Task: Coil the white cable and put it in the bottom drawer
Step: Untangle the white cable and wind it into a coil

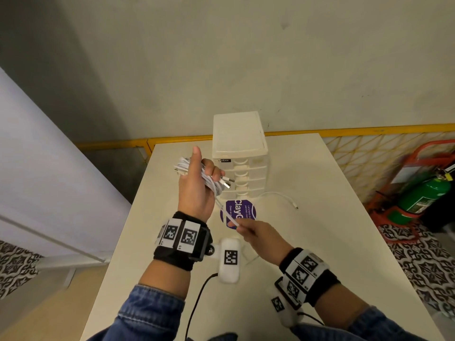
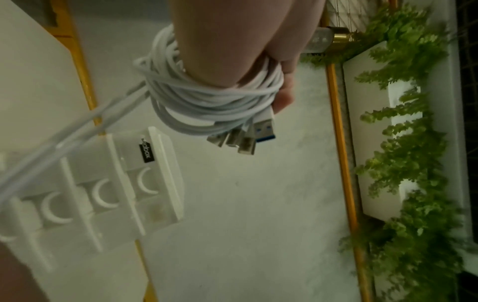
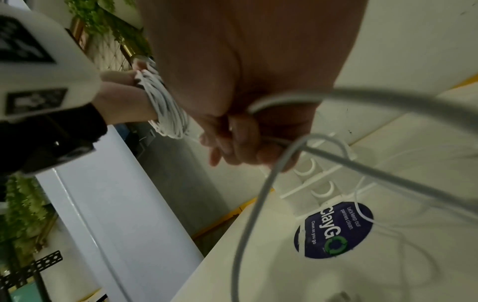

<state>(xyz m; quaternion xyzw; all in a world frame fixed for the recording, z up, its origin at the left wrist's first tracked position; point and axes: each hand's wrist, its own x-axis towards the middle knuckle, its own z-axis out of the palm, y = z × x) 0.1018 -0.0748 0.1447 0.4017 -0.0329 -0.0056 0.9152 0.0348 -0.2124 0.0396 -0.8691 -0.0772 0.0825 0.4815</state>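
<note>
My left hand (image 1: 197,180) is raised over the table with the white cable (image 1: 209,183) wound round it in several loops (image 2: 207,98); its fingers curl over the bundle, thumb pointing up. Several USB plugs (image 2: 245,134) stick out of the coil. A taut strand runs down to my right hand (image 1: 256,232), which pinches it (image 3: 271,141) just above the table. The loose tail (image 1: 283,195) trails on the table to the right of the drawer unit. The white drawer tower (image 1: 240,153) stands behind the hands, all its drawers (image 2: 103,196) closed.
A round purple sticker (image 1: 237,212) lies on the white table (image 1: 320,242) in front of the tower. A green cylinder on a red stand (image 1: 423,198) is on the floor at right. A yellow rail (image 1: 357,130) runs behind the table. Greenery (image 2: 403,143) lines a wall.
</note>
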